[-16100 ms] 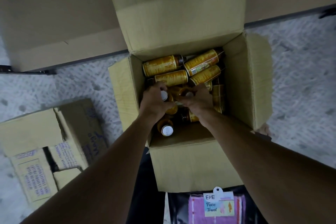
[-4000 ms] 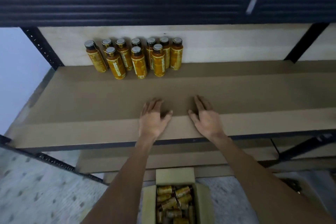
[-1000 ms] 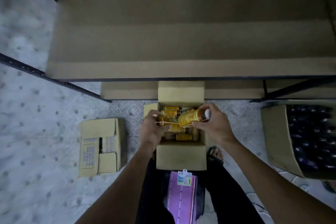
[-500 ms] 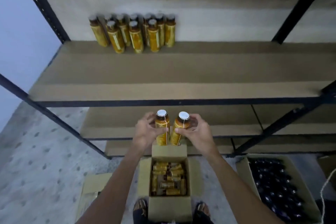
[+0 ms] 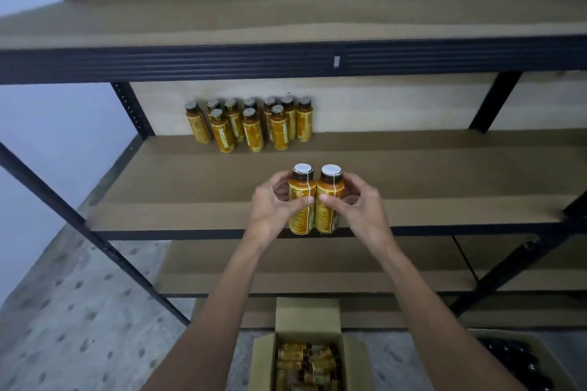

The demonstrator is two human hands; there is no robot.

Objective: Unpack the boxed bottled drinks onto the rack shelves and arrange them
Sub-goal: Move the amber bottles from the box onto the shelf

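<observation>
Head view: two amber bottles [image 5: 315, 204], white-capped and yellow-labelled, upright and touching, at the front edge of the brown middle shelf [image 5: 428, 174]. Left hand [image 5: 272, 216] grips one, right hand [image 5: 362, 213] the other. Matching bottle cluster [image 5: 251, 124] stands against the shelf's back. Open carton [image 5: 306, 316] sits below on the speckled grey floor [image 5: 79, 311].

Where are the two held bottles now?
Head view, centre: the two bottles are upright, side by side, gripped between the left hand and right hand at the front edge of the shelf.
</observation>
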